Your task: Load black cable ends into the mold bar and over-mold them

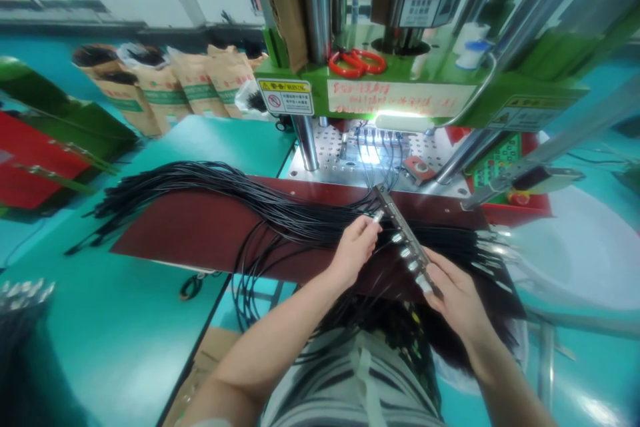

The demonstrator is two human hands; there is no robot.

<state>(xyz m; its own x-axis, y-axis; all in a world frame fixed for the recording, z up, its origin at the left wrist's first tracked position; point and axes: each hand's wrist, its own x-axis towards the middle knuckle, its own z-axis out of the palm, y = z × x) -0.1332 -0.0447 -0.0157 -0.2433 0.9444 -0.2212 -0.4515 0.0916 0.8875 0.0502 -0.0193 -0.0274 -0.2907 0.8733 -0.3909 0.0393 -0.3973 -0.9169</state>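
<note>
My right hand [457, 293] grips the near end of a long dark metal bar [400, 227] that carries several small silver connectors along its side. My left hand [356, 247] pinches one silver connector tip [379, 215] of a black cable right beside the bar's far part. A thick bundle of black cables [240, 197] runs from the left across a dark red board [200, 233] and passes under both hands. More cable ends with silver tips [493, 247] lie to the right of the bar.
A green moulding machine [400, 90] stands straight ahead, with a lit metal plate [370, 153] holding cables, red scissors [357, 61] on top and steel columns. Brown paper sacks [165, 90] line the back left. A white tub [575, 247] sits at right.
</note>
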